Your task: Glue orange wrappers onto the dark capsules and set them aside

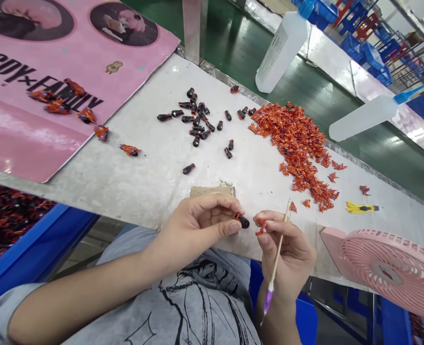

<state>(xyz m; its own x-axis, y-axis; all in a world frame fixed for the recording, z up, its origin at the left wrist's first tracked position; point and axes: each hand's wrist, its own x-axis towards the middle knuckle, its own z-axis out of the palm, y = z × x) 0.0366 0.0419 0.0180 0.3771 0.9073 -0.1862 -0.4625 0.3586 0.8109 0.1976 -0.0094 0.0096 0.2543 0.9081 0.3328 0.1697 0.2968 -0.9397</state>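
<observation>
Between the thumb and fingers of my left hand (pixel 206 220) is a small black-and-red plastic part (pixel 242 221). My right hand (pixel 286 244) pinches a small orange spiky plastic part (pixel 260 226), a short way to the right of the black one; the two parts are apart. A thin brush (pixel 277 261) with a purple section also lies across the fingers of my right hand, pointing downward. Beyond my hands, several loose black parts (pixel 197 120) are scattered on the white table (pixel 154 163). A large heap of orange spiky parts (pixel 294 139) lies to the right.
On the left, several joined orange-and-black pieces (pixel 86 115) lie on and beside a pink printed mat (pixel 71 57). Yellow cutters (pixel 361 208) and a pink fan (pixel 388 268) are at right. Two white bottles (pixel 282 52) stand behind. A blue bin (pixel 32 239) of parts sits lower left.
</observation>
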